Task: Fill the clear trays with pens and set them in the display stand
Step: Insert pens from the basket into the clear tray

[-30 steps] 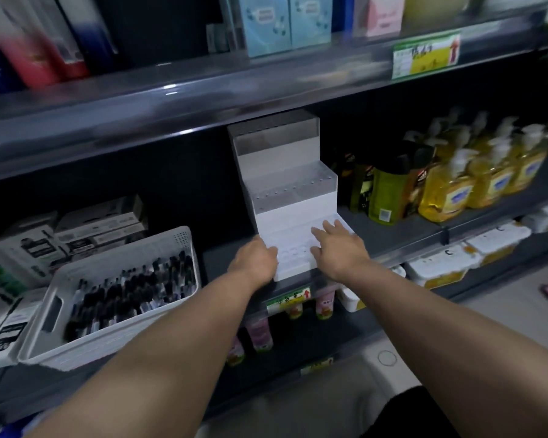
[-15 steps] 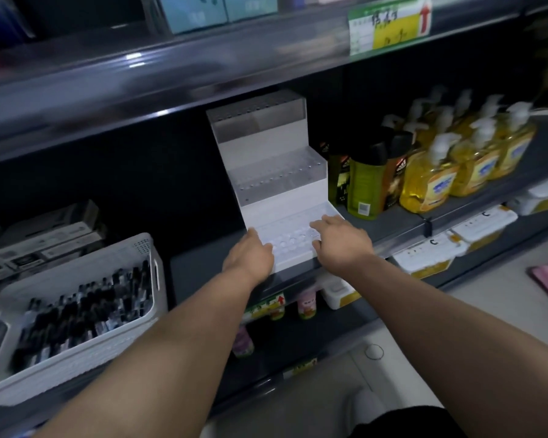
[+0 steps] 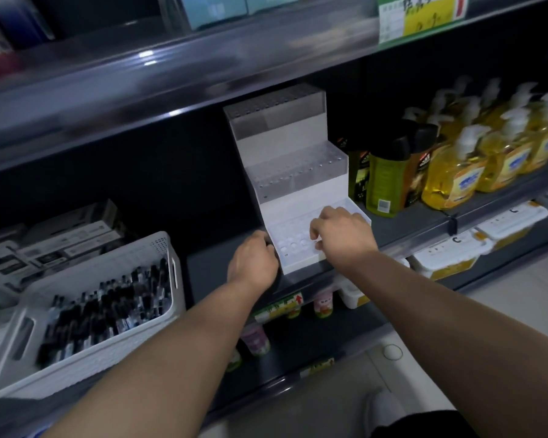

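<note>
A white stepped display stand point(image 3: 298, 143) sits on the middle shelf with three clear perforated trays in it. All three trays hold no pens: the top tray point(image 3: 276, 112), the middle tray point(image 3: 298, 172) and the lowest tray point(image 3: 293, 245). My left hand point(image 3: 253, 260) grips the lowest tray's left edge with curled fingers. My right hand point(image 3: 342, 235) lies on the right half of that tray, fingers curled and thumb at its front edge. A white basket point(image 3: 108, 263) at the left holds several dark pens point(image 3: 108, 308).
Yellow soap pump bottles point(image 3: 456, 175) and a green bottle point(image 3: 386, 181) stand right of the stand. Boxed goods point(image 3: 54, 241) are stacked behind the basket. The upper shelf edge point(image 3: 203, 77) overhangs the stand. Small bottles point(image 3: 323, 303) and white packs point(image 3: 450, 254) fill the shelf below.
Both hands stay at the lowest tray. My right hand's fingers have curled from flat, and my left hand has shifted onto the tray's left edge. The view has swung slightly.
</note>
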